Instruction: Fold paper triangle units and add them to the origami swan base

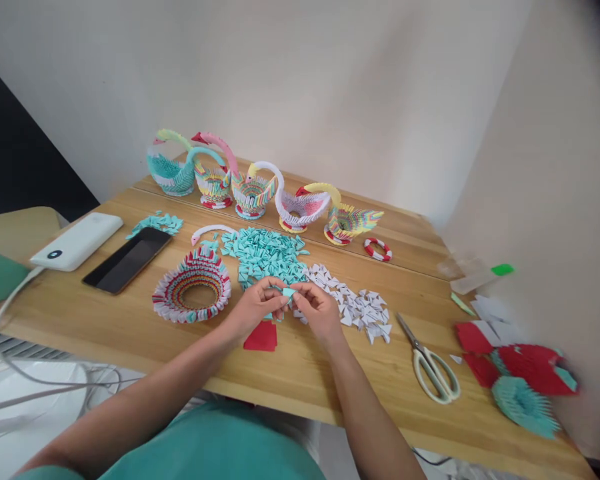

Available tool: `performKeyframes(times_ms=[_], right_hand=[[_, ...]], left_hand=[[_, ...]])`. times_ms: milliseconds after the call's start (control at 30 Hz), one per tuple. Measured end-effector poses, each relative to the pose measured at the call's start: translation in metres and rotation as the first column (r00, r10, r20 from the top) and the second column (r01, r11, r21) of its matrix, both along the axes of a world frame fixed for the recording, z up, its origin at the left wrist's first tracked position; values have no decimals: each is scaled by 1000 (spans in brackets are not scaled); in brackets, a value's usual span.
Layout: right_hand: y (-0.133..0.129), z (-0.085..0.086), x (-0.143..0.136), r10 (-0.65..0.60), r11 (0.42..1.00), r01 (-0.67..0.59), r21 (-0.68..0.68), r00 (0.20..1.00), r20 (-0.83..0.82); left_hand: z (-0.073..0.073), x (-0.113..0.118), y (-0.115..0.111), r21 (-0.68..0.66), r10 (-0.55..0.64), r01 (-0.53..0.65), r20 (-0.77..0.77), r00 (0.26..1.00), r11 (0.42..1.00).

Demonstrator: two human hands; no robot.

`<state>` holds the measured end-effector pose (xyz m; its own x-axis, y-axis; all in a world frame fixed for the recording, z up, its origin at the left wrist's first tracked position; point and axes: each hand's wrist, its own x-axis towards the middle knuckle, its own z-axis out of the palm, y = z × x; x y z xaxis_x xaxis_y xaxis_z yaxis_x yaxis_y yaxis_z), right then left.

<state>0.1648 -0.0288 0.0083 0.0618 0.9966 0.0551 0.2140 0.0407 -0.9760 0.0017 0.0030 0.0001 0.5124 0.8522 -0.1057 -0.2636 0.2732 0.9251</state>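
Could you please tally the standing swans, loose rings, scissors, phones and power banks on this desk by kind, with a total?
Paper swans with necks: 5
Red-and-white ring: 1
Scissors: 1 pair
Phone: 1
White power bank: 1
Total: 9

A plain teal shirt (205, 445) fills 6 o'clock, its cloth lightly creased. At 7 o'clock shows a bit of matching teal sleeve (55, 473). Slender forearms run bare to the wrists, and the left hand (260, 303) and right hand (320, 310) are ungloved.
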Motion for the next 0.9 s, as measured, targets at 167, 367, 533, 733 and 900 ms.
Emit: performKeyframes(times_ms=[167,367,533,733,900], right_hand=[[-3,3,-5,-62,996,50,77,986,155],[-6,7,-9,-89,985,43,167,956,280],[-4,4,-5,-49,998,41,56,985,163],[-3,2,-3,-14,1000,15,-12,996,84],[-3,4,-2,6,999,-4,-38,999,54]], left_hand=[[0,2,-2,231,135,-90,-190,972,969],[4,1,-7,608,403,-115,-362,841,786],[6,0,-6,575,370,-118,-344,863,809],[4,-1,-4,439,294,-148,-285,912,886],[4,-1,-5,388,266,-146,-277,923,910]])
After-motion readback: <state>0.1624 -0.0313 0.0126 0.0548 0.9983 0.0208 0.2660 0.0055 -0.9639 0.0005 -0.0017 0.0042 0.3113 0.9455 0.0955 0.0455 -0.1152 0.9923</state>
